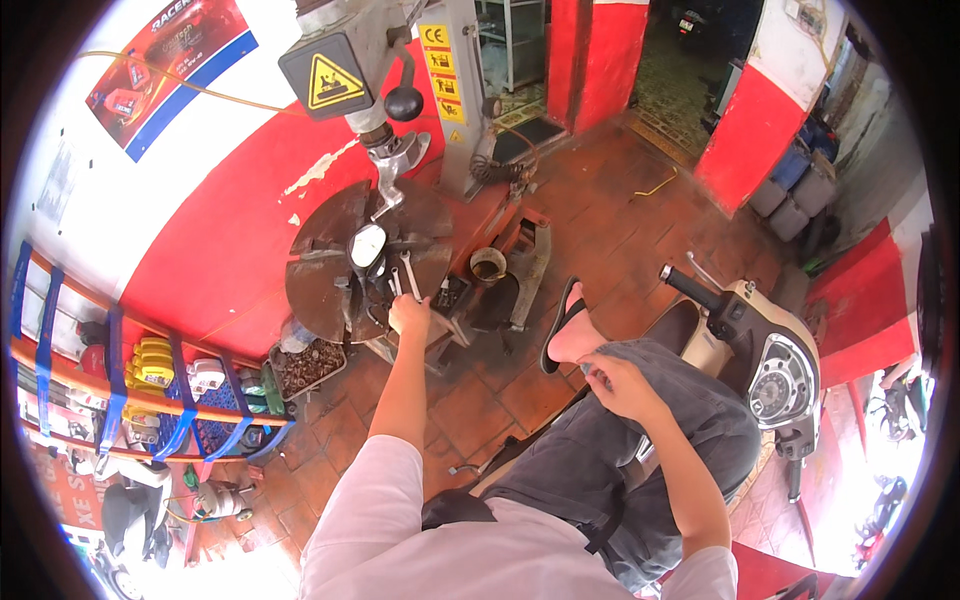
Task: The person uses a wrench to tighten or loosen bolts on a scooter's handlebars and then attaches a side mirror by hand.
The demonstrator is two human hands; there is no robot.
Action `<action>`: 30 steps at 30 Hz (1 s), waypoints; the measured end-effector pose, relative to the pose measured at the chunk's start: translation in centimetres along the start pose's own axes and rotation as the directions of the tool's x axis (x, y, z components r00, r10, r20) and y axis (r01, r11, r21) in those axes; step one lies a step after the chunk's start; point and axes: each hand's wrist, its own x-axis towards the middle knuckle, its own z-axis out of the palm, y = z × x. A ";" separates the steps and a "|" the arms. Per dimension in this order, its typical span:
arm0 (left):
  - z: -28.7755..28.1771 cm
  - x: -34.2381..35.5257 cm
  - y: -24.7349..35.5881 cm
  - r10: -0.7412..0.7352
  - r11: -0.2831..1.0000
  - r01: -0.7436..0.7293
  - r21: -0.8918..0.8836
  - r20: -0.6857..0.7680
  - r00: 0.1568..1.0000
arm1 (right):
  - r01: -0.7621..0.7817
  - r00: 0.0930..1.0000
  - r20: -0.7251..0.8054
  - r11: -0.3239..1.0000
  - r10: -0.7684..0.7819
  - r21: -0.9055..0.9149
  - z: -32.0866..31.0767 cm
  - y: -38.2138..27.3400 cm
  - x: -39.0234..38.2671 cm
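Observation:
My left hand (410, 316) reaches over the dark round turntable (318, 222) of a tyre changer. Its fingers are closed around the lower ends of two silvery wrenches (411, 279), whose heads point away from me. Beside them on the turntable lies a rear-view mirror (368, 246) with its bright glass facing up. My right hand (622, 386) is by my bent knee, near my sandalled foot. Its thumb and fingers are pinched together at a small bluish thing (587, 370), too small to name.
The tyre changer's metal arm (398, 160) hangs over the turntable. A scooter (770, 375) stands to my right, its handlebar close to my leg. At left are a rack (160, 395) with blue straps and a tray of small parts (305, 370). A tin (488, 265) sits beyond the turntable.

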 end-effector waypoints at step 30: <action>-8.6 -17.5 16.1 0.591 0.227 0.148 -0.963 0.257 0.765 | 0.031 0.953 -0.296 0.960 0.056 0.280 -0.4 -1.1 2.0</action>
